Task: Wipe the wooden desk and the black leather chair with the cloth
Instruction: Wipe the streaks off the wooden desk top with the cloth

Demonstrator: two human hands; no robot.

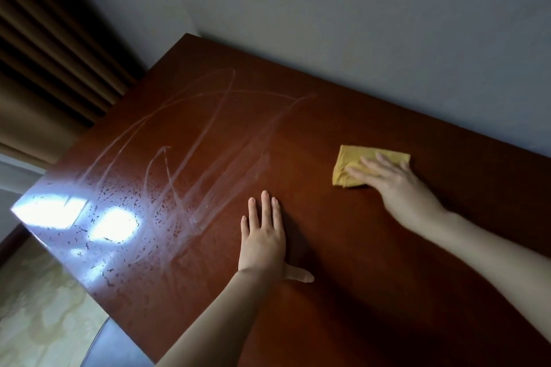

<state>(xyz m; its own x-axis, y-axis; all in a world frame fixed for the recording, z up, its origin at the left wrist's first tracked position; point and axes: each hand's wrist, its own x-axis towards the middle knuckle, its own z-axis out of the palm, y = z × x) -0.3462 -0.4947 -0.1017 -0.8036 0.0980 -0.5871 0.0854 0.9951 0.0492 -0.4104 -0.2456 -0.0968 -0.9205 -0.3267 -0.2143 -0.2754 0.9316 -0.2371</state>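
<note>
The reddish-brown wooden desk (343,247) fills most of the view, its far edge against the wall. Wet wipe streaks and droplets (167,176) cover its left half. A folded yellow cloth (353,159) lies on the right part of the desk. My right hand (393,185) presses flat on the cloth with straight fingers. My left hand (264,235) rests flat on the bare wood in the middle, fingers straight and thumb spread out. The black leather chair shows only as a dark rounded edge (116,343) at the bottom left.
A grey wall (357,24) runs along the desk's far side. Brown curtains (50,68) hang at the left. Pale floor (38,307) lies below the desk's left edge. Bright window light reflects off the wet left corner (74,214).
</note>
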